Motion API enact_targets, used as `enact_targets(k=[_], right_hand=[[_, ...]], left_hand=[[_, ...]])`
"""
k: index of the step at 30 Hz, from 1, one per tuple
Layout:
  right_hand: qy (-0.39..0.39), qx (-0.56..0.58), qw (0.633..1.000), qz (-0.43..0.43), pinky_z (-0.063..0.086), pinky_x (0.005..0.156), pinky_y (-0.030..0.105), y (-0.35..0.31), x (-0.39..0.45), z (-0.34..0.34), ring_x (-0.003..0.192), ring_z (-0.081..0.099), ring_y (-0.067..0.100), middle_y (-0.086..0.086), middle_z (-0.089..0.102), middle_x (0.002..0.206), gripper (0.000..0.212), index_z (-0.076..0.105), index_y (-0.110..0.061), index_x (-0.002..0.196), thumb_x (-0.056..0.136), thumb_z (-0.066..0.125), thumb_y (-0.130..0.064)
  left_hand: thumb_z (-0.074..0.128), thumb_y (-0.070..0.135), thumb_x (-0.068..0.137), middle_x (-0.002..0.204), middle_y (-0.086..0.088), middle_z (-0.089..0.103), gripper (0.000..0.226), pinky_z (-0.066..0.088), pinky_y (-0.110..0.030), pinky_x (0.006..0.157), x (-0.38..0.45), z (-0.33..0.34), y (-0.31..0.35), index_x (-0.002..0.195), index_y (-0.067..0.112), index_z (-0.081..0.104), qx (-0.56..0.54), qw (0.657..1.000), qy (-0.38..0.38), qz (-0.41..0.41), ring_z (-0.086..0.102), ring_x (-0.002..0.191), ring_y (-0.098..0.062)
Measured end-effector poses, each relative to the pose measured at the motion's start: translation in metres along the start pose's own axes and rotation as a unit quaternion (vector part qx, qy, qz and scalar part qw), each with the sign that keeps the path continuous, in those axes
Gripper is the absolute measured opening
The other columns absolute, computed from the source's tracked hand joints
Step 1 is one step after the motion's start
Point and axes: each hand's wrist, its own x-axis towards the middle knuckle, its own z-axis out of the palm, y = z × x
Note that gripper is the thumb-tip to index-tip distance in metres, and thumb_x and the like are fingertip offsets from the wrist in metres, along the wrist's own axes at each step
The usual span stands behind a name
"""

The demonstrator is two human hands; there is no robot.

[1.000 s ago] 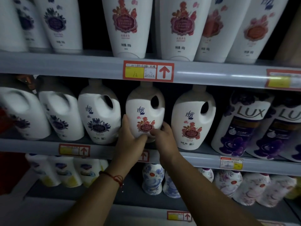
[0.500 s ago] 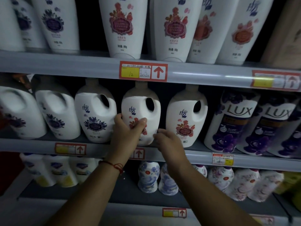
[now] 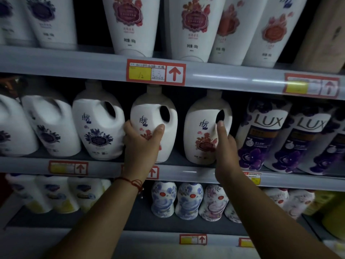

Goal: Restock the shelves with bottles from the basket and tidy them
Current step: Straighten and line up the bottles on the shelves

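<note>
left hand (image 3: 143,141) wrapped around red-flowered jug (image 3: 153,124) to square its label forward, right hand (image 3: 225,146) released, fingers straight against neighbouring jug (image 3: 207,131) just beside, likely steadying it.

Handled jugs (image 3: 154,126) left of pouches (image 3: 261,135), on middle shelf (image 3: 186,171).

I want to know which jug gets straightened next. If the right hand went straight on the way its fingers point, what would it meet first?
The right hand would likely first meet the red-flowered jug, just below its handle hole; its fingertip may already touch.
</note>
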Motion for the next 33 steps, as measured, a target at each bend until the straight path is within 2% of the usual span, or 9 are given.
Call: enact_targets(k=[2, 6, 9, 13, 17, 23, 29, 31, 33], right_hand=[[0.014, -0.004, 1.0, 0.002, 0.053, 0.092, 0.039, -0.003, 0.005, 0.001, 0.11, 0.065, 0.016, -0.003, 0.067, 0.124, 0.072, 0.054, -0.022, 0.14, 0.086, 0.065, -0.069], [0.023, -0.011, 1.0, -0.01, 0.056, 0.078, 0.037, -0.001, 0.014, 0.004, 0.101, 0.073, 0.024, 0.004, 0.077, 0.106, 0.046, 0.069, -0.019, 0.12, 0.09, 0.062, -0.053], [0.035, -0.011, 0.999, -0.021, 0.058, 0.08, 0.039, -0.001, 0.014, 0.005, 0.097, 0.072, 0.024, 0.007, 0.077, 0.102, 0.036, 0.072, -0.018, 0.112, 0.093, 0.06, -0.046], [0.031, -0.005, 0.999, -0.03, 0.059, 0.086, 0.042, -0.001, 0.01, 0.005, 0.097, 0.073, 0.023, 0.005, 0.078, 0.101, 0.033, 0.073, -0.02, 0.112, 0.095, 0.06, -0.045], [0.015, -0.008, 0.999, -0.03, 0.058, 0.087, 0.043, 0.0, 0.006, 0.008, 0.096, 0.073, 0.021, 0.004, 0.078, 0.099, 0.029, 0.074, -0.021, 0.109, 0.096, 0.06, -0.044], [0.002, 0.001, 0.999, -0.032, 0.056, 0.079, 0.036, 0.002, -0.001, 0.011, 0.095, 0.072, 0.02, 0.005, 0.077, 0.1, 0.027, 0.073, -0.02, 0.108, 0.098, 0.059, -0.041], [-0.013, -0.008, 0.999, -0.042, 0.06, 0.086, 0.039, 0.006, 0.001, 0.009, 0.096, 0.074, 0.018, 0.001, 0.078, 0.099, 0.029, 0.073, -0.023, 0.109, 0.098, 0.058, -0.045], [-0.021, -0.015, 0.999, -0.043, 0.06, 0.086, 0.04, 0.007, 0.001, 0.009, 0.096, 0.074, 0.017, 0.001, 0.078, 0.101, 0.032, 0.072, -0.023, 0.113, 0.099, 0.057, -0.048], [-0.03, -0.027, 0.998, -0.041, 0.06, 0.088, 0.04, 0.006, 0.002, 0.009, 0.098, 0.074, 0.017, 0.0, 0.078, 0.104, 0.036, 0.071, -0.023, 0.117, 0.099, 0.055, -0.051]], left_hand=[[0.072, 0.06, 0.079, 0.138, -0.004, 0.051, 0.091, 0.045, -0.031, 0.083, 0.0, -0.001, 0.0, 0.15, 0.028, 0.025, -0.001, 1.0, 0.0, 0.006, 0.061, 0.09, -0.009], [0.072, 0.061, 0.08, 0.14, -0.005, 0.049, 0.091, 0.044, -0.032, 0.083, -0.001, -0.002, 0.001, 0.151, 0.029, 0.024, 0.006, 1.0, 0.002, 0.01, 0.057, 0.098, -0.016], [0.071, 0.06, 0.082, 0.14, -0.004, 0.047, 0.091, 0.044, -0.032, 0.082, -0.002, -0.003, 0.0, 0.152, 0.029, 0.022, 0.011, 1.0, -0.002, 0.008, 0.058, 0.093, -0.013], [0.071, 0.061, 0.08, 0.14, -0.005, 0.047, 0.09, 0.045, -0.034, 0.081, 0.0, -0.003, 0.0, 0.149, 0.03, 0.023, 0.007, 1.0, -0.002, -0.004, 0.058, 0.107, -0.023], [0.072, 0.057, 0.081, 0.137, -0.004, 0.049, 0.088, 0.04, -0.022, 0.063, 0.002, -0.001, 0.001, 0.149, 0.03, 0.023, 0.003, 1.0, -0.002, -0.007, 0.058, 0.103, -0.021], [0.072, 0.061, 0.077, 0.132, -0.005, 0.053, 0.089, 0.046, -0.026, 0.066, 0.004, -0.001, -0.002, 0.147, 0.034, 0.024, -0.006, 1.0, -0.001, -0.006, 0.062, 0.1, -0.02], [0.072, 0.059, 0.08, 0.135, -0.004, 0.051, 0.089, 0.043, -0.023, 0.061, 0.004, 0.002, -0.002, 0.149, 0.032, 0.022, -0.002, 1.0, -0.004, -0.003, 0.062, 0.098, -0.017], [0.071, 0.058, 0.08, 0.138, -0.005, 0.05, 0.09, 0.045, -0.024, 0.064, 0.003, 0.004, -0.003, 0.15, 0.032, 0.02, -0.003, 1.0, 0.001, -0.001, 0.061, 0.101, -0.018], [0.068, 0.061, 0.077, 0.143, -0.008, 0.048, 0.095, 0.052, -0.033, 0.081, 0.003, 0.007, -0.003, 0.152, 0.03, 0.018, -0.005, 1.0, 0.008, -0.005, 0.06, 0.112, -0.025]])
